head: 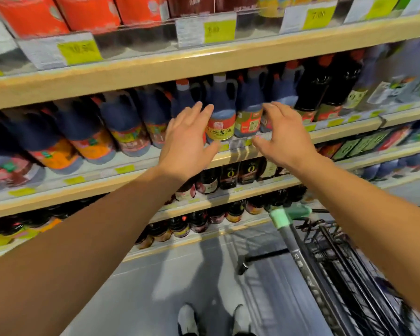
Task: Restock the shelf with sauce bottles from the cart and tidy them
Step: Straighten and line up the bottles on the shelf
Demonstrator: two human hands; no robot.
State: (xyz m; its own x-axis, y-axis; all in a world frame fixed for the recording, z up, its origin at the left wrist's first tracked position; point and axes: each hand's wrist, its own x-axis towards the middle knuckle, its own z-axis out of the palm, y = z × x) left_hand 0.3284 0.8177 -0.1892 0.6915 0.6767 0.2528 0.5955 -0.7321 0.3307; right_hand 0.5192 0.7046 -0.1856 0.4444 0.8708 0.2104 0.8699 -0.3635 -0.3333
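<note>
White shoes [214, 318] on the grey floor sit nearest you, with the black wire cart [349, 275] just to your right, its green-wrapped handle [280, 218] pointing at the lower shelves. No bottle shows in the visible part of the cart.

Further out, both your arms reach to the middle shelf [243, 155]. Your left hand [188, 141] is spread, fingers straight, its fingertips at the left side of the red-label bottle [221, 120]; I cannot tell whether they touch it. Your right hand [285, 139] is spread too, fingers loosely bent, holding nothing, in front of the bottles just right of the green-label bottle [249, 115].

The red-label bottle stands at the very front edge of the shelf, with more jugs packed behind it. That is the risk as I judge it: a push from one side only could tip it forward off the lip, and a sideways shove could knock its close neighbours.
</note>
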